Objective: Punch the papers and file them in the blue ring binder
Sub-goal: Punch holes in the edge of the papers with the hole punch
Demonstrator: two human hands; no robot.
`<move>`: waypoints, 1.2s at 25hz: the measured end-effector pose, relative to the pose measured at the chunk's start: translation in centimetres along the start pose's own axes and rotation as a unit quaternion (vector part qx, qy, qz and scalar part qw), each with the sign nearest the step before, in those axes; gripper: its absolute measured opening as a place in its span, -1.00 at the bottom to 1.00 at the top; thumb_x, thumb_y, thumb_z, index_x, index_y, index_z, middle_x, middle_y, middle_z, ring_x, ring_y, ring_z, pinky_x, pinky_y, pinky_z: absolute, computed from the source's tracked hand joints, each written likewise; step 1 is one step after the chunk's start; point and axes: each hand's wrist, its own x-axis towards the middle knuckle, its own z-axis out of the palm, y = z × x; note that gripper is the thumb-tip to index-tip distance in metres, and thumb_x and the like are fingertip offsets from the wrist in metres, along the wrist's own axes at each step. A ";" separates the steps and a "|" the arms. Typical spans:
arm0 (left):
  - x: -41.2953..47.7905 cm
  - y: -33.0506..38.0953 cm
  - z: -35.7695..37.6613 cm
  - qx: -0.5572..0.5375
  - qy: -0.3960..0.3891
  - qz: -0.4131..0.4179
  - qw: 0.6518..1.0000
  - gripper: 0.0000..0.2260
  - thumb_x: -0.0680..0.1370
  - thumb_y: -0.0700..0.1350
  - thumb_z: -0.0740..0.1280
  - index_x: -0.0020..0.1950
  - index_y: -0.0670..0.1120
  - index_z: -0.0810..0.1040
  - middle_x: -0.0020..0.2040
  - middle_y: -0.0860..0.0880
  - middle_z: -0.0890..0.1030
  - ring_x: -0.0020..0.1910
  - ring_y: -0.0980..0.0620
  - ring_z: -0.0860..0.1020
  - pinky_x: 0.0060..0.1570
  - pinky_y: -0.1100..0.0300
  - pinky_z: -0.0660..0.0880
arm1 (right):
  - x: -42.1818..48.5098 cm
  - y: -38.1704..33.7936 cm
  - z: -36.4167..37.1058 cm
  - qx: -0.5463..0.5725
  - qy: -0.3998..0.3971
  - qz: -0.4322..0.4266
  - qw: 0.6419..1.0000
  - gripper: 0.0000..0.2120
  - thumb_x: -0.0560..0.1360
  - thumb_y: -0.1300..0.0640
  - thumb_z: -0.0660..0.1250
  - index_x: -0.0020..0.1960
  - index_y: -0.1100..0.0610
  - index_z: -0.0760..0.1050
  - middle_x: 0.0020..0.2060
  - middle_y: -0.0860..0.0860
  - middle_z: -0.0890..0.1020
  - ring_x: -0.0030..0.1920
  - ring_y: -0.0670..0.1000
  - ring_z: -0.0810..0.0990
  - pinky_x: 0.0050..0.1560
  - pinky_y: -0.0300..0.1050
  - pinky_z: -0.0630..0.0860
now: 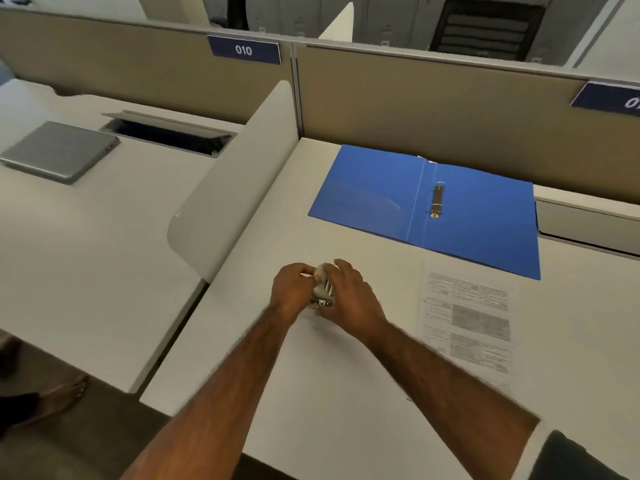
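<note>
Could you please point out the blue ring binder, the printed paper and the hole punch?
blue ring binder (363,195): head view, left inside cover.
printed paper (467,317): head view, sheet's middle.
hole punch (322,284): head view, pale top lever.

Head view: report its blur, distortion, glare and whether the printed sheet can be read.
Head view: the wide-angle lens bows the partition edges; the left hand, right hand and the hole punch they grip are slightly motion-blurred; the printed sheet is too smeared to read, though the 010 label is legible; light is even, shadows faint, with slight sheen on the blue binder.
</note>
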 end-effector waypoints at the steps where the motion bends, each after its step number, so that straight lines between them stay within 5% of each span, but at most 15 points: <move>1: 0.9 -0.2 -1.9 -0.001 0.014 0.001 1.000 -0.88 0.51 -0.22 0.40 0.02 -0.17 0.68 -0.07 -0.19 0.71 -0.12 -0.17 0.70 -0.05 -0.09 0.67 | 1.5 -1.5 0.8 0.004 -0.004 -0.011 1.000 -0.27 0.40 -0.11 0.52 0.47 0.05 0.31 0.48 0.08 0.34 0.41 0.16 0.40 0.32 0.14 0.45; 5: 4.5 -0.9 -7.8 -0.021 0.055 -0.007 0.998 -0.89 0.53 -0.26 0.38 0.03 -0.21 0.66 -0.09 -0.25 0.70 -0.27 -0.13 0.68 -0.27 0.06 0.65 | 7.1 -6.3 3.7 0.019 -0.010 -0.037 0.999 -0.35 0.39 -0.04 0.52 0.39 0.11 0.37 0.42 0.15 0.38 0.28 0.21 0.51 0.21 0.12 0.51; 12: 8.4 -2.6 -11.2 -0.042 0.060 -0.022 0.997 -0.87 0.56 -0.28 0.37 0.08 -0.24 0.63 -0.07 -0.27 0.69 -0.32 -0.12 0.65 -0.31 0.10 0.63 | 11.5 -8.7 6.8 -0.014 -0.017 -0.049 0.999 -0.37 0.35 -0.05 0.54 0.31 0.15 0.42 0.27 0.17 0.47 0.10 0.21 0.58 0.10 0.14 0.55; 16: 9.6 -3.1 -11.4 -0.033 0.064 -0.018 0.997 -0.90 0.56 -0.25 0.37 0.06 -0.21 0.62 -0.07 -0.25 0.69 -0.34 -0.08 0.65 -0.35 0.12 0.63 | 12.2 -8.6 7.6 -0.009 -0.007 -0.044 0.999 -0.39 0.36 -0.05 0.50 0.32 0.14 0.42 0.19 0.11 0.49 0.11 0.15 0.53 0.13 0.11 0.50; 19: 9.9 -2.9 -11.1 0.047 0.076 0.008 0.996 -0.86 0.57 -0.18 0.36 0.08 -0.17 0.63 -0.01 -0.18 0.70 -0.20 -0.05 0.66 -0.21 0.14 0.62 | 12.3 -8.2 7.7 -0.005 -0.022 -0.033 0.999 -0.30 0.38 -0.05 0.50 0.43 0.11 0.35 0.34 0.13 0.45 0.28 0.16 0.48 0.28 0.13 0.44; 21: 8.9 -2.9 -10.8 0.142 0.121 0.038 0.982 -0.80 0.58 -0.10 0.34 0.16 -0.14 0.61 0.06 -0.12 0.68 -0.17 0.06 0.60 -0.25 0.35 0.46 | 11.6 -7.9 7.5 0.011 -0.030 -0.022 0.999 -0.20 0.41 -0.07 0.50 0.54 0.07 0.24 0.50 0.17 0.33 0.46 0.17 0.36 0.44 0.11 0.33; 25: 4.0 -3.7 -6.3 0.318 0.269 0.212 0.884 -0.66 0.54 -0.12 0.37 0.31 -0.07 0.49 0.26 -0.12 0.54 0.20 -0.14 0.53 0.15 -0.05 0.48 | 6.7 -5.0 5.5 0.033 0.031 0.043 0.998 -0.33 0.52 -0.06 0.40 0.56 0.05 0.26 0.56 0.10 0.30 0.54 0.09 0.26 0.51 0.03 0.21; 30: -4.9 -5.4 5.7 0.318 -0.063 0.353 0.878 -0.61 0.64 -0.10 0.20 0.49 0.03 0.41 0.55 0.00 0.34 0.52 -0.02 0.30 0.52 0.06 0.15 | -6.4 2.8 0.9 0.088 0.195 0.199 0.956 -0.65 0.57 0.21 0.35 0.35 0.05 0.50 0.38 0.00 0.52 0.41 0.02 0.45 0.47 -0.05 0.33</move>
